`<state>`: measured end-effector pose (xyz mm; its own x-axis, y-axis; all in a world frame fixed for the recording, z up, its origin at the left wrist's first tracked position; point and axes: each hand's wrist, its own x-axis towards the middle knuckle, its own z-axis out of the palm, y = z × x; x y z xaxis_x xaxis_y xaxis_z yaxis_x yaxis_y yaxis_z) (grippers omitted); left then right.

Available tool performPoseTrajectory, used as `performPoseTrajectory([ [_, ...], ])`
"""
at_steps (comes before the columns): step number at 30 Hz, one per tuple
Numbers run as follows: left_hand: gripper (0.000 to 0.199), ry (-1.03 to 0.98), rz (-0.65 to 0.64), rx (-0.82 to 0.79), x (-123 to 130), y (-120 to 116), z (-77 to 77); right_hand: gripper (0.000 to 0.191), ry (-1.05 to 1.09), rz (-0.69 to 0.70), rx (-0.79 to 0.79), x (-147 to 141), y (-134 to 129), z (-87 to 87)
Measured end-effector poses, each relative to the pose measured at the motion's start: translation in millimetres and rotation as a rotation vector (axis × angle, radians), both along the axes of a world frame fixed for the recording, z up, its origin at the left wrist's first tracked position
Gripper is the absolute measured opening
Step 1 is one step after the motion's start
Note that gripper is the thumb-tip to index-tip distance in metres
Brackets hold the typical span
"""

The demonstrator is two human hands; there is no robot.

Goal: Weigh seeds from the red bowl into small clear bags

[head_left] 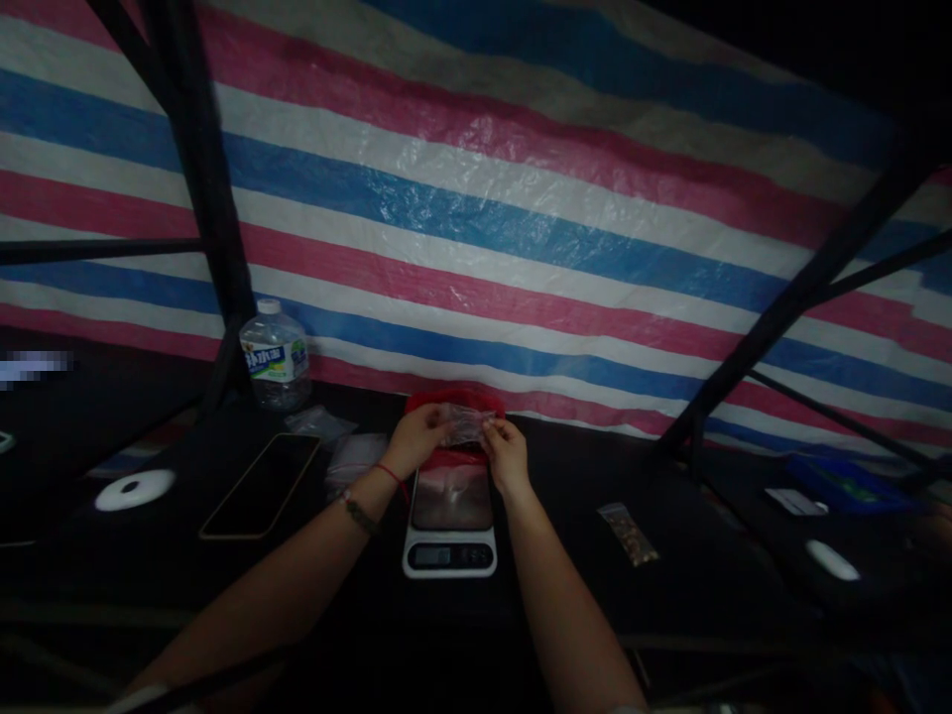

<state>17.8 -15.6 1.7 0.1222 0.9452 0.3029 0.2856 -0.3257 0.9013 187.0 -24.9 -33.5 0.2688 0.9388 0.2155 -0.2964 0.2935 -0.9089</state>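
Note:
Between my two hands is a small clear plastic bag point(467, 424), held up just past the far end of a white digital scale point(450, 535). My left hand point(422, 434) pinches the bag's left side, and my right hand point(506, 451) grips its right side. Whether anything is inside the bag I cannot make out. Behind and below the hands lies a red bag or container point(453, 399), partly hidden by them. The scale's metal plate point(452, 496) bears nothing that I can see. A stack of clear zip bags point(355, 460) lies beside my left wrist.
To the left are a phone point(260, 488), a white oval object point(135, 489) and a clear plastic bottle point(274, 362). On the right lie a small filled zip bag point(629, 535), a white object point(832, 560) and a blue tray point(848, 486). Dark metal bars point(215, 198) frame the striped sheet behind.

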Motion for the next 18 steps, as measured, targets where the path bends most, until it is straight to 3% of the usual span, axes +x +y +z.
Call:
performPoseTrajectory([
  [5,0.031,0.117,0.031,0.003,-16,-4,14.7,0.034,-0.088,0.019,-0.025,2,-3,-6.1],
  [10,0.038,0.221,-0.077,-0.003,-18,-17,25.4,0.030,-0.174,0.097,-0.003,-2,-5,-6.6],
  [14,0.040,0.310,0.041,0.048,-16,-23,30.5,0.025,-0.210,0.125,0.016,-2,-6,-5.2],
  [18,0.038,0.387,0.134,0.083,-14,-27,31.6,0.026,-0.203,0.020,0.039,0,-2,-5.8],
])
